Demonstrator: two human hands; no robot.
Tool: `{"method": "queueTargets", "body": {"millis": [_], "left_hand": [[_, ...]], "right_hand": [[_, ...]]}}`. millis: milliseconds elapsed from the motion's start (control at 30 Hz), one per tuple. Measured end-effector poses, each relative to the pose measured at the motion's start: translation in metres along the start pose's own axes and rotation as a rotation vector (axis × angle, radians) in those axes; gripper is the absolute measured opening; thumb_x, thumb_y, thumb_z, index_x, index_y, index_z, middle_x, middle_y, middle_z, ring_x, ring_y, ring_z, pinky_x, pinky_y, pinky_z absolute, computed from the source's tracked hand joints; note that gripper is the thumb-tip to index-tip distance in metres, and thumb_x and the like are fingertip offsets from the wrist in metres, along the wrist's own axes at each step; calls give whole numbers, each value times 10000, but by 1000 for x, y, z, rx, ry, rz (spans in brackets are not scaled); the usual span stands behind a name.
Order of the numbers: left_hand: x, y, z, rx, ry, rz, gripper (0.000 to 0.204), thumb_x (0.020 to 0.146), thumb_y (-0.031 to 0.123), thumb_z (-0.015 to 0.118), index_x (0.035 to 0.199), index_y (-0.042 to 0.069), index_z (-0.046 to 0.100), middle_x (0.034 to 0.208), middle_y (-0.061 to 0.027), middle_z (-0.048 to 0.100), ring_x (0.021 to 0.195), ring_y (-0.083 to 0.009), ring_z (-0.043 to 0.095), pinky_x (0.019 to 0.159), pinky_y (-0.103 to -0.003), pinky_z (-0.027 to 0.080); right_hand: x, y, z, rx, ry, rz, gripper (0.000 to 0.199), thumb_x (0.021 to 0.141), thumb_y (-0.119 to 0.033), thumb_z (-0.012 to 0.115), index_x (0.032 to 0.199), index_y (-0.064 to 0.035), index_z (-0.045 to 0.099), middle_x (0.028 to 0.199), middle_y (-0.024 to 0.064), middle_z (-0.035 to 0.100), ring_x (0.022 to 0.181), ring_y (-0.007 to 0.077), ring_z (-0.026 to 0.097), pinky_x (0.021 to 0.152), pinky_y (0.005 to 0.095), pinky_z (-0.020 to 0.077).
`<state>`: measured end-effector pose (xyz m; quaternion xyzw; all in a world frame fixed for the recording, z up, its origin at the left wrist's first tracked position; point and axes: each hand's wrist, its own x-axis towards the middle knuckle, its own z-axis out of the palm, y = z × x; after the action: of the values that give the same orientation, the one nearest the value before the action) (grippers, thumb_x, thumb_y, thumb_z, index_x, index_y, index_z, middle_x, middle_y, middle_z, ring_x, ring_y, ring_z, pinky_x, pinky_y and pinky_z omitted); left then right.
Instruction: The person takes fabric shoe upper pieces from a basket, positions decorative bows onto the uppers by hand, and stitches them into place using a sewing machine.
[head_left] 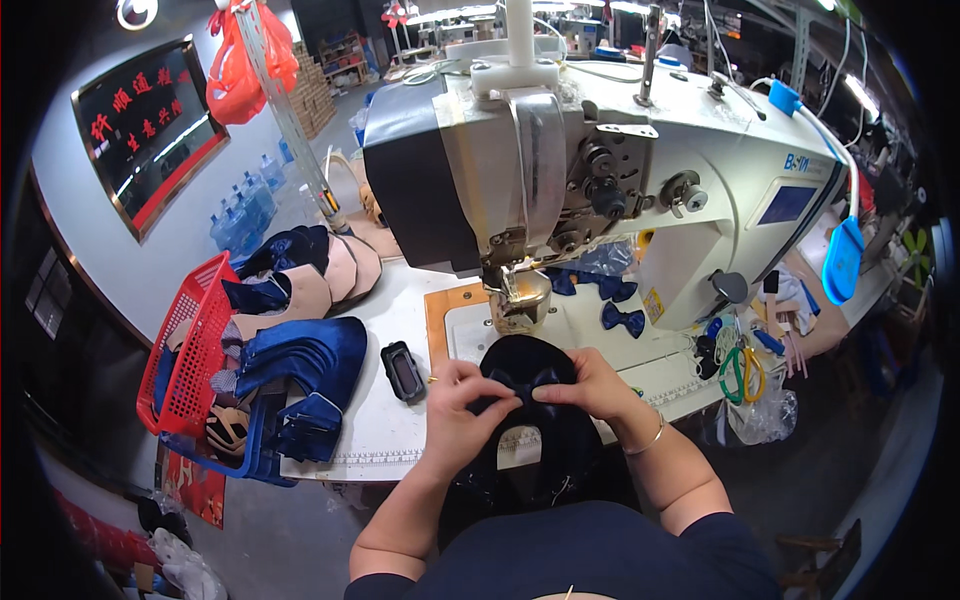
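A dark navy fabric bow (pixel 546 377) lies on a black, velvety shoe upper (pixel 522 352) at the table's front edge, below the sewing machine's head. My left hand (pixel 464 408) pinches the bow near its centre between thumb and finger. From the other side my right hand (pixel 594 386) presses its thumb on the bow, with the fingers curled at the upper's edge. The upper has an opening in its middle, and its lower part hangs toward my lap. The needle area (pixel 518 298) of the sewing machine (pixel 700 130) stands just beyond the upper.
More navy bows (pixel 622 318) lie under the machine's arm. Left on the table are stacked blue shoe pieces (pixel 325 355), a small black device (pixel 402 372) and a red basket (pixel 205 335). Green-handled and yellow-handled scissors (pixel 740 376) sit at the right. A blue pad (pixel 842 262) hangs beside the machine.
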<state>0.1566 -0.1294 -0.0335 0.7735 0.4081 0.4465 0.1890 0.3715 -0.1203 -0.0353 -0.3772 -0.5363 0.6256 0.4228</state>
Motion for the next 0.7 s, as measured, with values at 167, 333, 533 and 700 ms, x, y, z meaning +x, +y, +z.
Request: {"method": "queueTargets", "body": {"millis": [167,333,533,700], "left_hand": [[9,-9,6,-961,-224,-522,554,657,36,776,1143,-18,516,1098,-105,548,948,-189,561,757,-306,500],[7,-9,8,-1134,-444,-744,438,719,47,728,1113,-6,545,941,-86,610,766,-158,598,636,-282,515],[5,-21,14,-1094,-421,-695,371,736,24,705,1079,-9,568,896,-82,625,730,-155,602,626,-293,521],[8,-34,12,-1062,-532,-709,348,752,44,707,1066,-18,569,900,-98,636,760,-179,622,672,-309,532]], "right_hand": [[6,8,-4,184,-171,69,325,714,-11,730,1025,13,638,902,32,669,785,91,600,754,234,483],[10,15,-6,104,-214,84,318,714,-33,741,1013,6,642,891,14,665,780,80,581,763,234,476],[13,14,-9,-218,-159,108,243,730,-77,738,945,9,662,822,8,659,746,71,558,728,235,470],[10,12,-5,-249,-127,70,226,736,-107,745,911,8,662,783,1,652,714,60,545,686,226,466]]}}
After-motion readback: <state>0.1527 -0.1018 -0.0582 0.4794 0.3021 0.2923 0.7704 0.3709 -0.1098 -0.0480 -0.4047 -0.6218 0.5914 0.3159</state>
